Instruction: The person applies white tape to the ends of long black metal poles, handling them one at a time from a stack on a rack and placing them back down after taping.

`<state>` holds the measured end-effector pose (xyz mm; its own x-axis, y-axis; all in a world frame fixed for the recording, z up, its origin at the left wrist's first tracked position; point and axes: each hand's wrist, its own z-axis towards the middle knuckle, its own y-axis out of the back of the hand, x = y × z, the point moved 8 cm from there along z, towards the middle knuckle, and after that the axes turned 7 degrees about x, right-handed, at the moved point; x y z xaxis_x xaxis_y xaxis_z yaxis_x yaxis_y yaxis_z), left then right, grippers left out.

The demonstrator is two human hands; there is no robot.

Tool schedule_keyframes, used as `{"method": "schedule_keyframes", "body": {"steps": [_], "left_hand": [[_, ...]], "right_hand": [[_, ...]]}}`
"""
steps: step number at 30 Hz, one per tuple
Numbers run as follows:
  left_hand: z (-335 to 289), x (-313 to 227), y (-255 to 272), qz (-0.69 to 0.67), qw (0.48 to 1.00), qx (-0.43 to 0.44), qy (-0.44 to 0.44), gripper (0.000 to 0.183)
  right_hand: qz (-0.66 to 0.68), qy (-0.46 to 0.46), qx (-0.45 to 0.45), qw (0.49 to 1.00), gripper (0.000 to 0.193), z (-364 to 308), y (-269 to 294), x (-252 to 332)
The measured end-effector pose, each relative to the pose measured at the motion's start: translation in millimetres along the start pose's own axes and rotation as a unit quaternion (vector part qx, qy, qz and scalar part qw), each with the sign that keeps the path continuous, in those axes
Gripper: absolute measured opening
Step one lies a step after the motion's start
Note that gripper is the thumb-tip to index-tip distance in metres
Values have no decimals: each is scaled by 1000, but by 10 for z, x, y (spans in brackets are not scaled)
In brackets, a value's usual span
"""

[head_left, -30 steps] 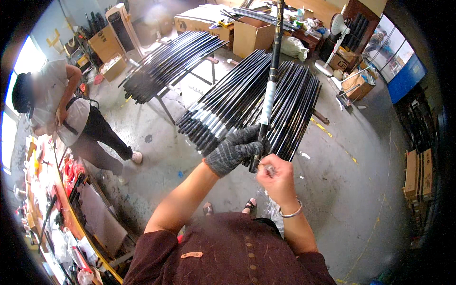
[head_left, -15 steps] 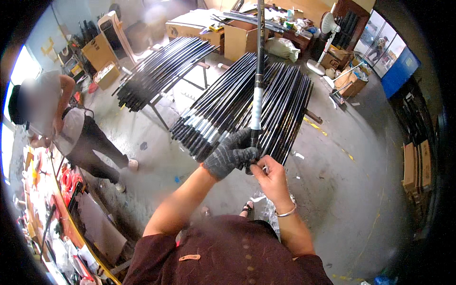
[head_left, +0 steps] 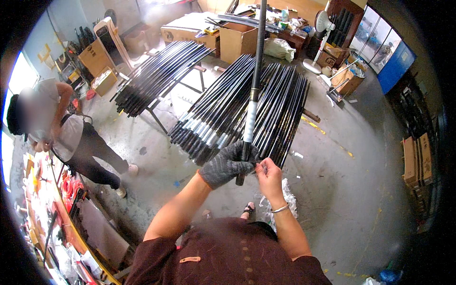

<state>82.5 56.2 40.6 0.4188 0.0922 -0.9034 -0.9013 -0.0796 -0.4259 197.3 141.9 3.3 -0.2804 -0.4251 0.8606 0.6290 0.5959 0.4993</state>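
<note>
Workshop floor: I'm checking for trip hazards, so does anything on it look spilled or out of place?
Yes: small white scraps lie loose on the floor near the black rods, like stray litter. A crumpled whitish heap shows beside the right forearm; whether a bag holds it is unclear.

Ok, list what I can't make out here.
- Pole, head view: top end cut off by the upper edge; the gripped stretch is hidden by the gloved left hand.
- Right hand, head view: anything between its fingertips is too small to tell.
- Co-worker, head view: what the hands hold, if anything, is too small and blurred.
</note>
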Motion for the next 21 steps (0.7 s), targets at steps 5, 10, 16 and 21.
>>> {"method": "schedule_keyframes", "body": {"steps": [5, 10, 16, 21], "left_hand": [[-104, 141, -13, -30, 998, 12, 48, 59], [-189, 157, -102, -86, 994, 54, 42, 71], [-279, 218, -33, -120, 992, 22, 31, 73], [-256, 120, -18, -67, 998, 6, -3, 86]], "right_hand": [[-16, -6, -17, 1000, 26, 13, 24, -178], [-29, 10, -67, 997, 27, 53, 87, -358], [-35, -19, -95, 995, 27, 26, 246, -569], [9, -43, -134, 990, 21, -54, 430, -1136]]}}
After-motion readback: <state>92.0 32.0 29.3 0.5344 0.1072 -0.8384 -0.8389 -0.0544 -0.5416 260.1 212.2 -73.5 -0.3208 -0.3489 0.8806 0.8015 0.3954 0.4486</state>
